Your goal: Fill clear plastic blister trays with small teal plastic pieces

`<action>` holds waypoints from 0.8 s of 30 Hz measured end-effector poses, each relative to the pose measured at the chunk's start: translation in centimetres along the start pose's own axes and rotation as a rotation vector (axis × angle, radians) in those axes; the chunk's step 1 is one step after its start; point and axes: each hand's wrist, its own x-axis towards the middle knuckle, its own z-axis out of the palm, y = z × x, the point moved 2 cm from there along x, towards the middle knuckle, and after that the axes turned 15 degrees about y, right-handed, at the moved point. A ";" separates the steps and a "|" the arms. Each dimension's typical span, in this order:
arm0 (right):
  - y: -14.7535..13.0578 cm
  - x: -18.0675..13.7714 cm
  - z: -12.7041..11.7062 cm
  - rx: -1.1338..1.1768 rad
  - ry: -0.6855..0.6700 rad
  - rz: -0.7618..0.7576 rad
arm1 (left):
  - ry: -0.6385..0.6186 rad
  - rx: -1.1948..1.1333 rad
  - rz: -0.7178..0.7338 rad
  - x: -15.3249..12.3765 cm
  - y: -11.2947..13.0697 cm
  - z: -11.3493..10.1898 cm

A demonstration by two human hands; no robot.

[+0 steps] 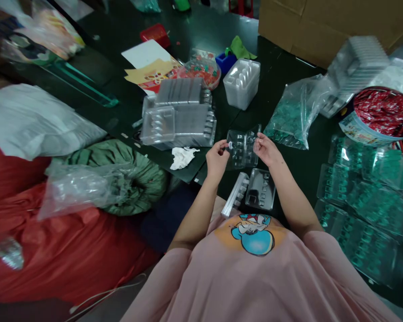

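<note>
Between my two hands is a clear plastic blister tray with moulded pockets, its right flap tilted up. My left hand pinches its left edge, fingers closed. My right hand grips the raised flap on the right between thumb and fingers. Just below, nearer my body, another clear tray lies on the dark table. Beside it on the left leans a narrow stack of nested clear trays.
Stacked clear trays and a tray block stand behind. To the right are a bag of green pieces, a tub of red wrapped pieces and filled green trays. A crumpled white tissue lies by the table's left edge.
</note>
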 end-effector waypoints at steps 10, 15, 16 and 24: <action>1.1 0.6 -3.4 -0.014 0.319 -0.023 | -0.006 0.464 0.322 1.4 0.0 -0.3; -1.8 -0.9 -1.3 -0.291 0.272 -0.288 | -0.036 0.614 0.235 2.9 -1.9 0.8; -2.4 -1.1 -0.7 -0.385 0.250 -0.359 | -0.052 0.649 0.212 3.1 -2.1 0.9; -1.9 0.5 3.9 -1.127 0.187 -0.683 | -0.106 0.814 0.142 2.2 -4.0 -1.1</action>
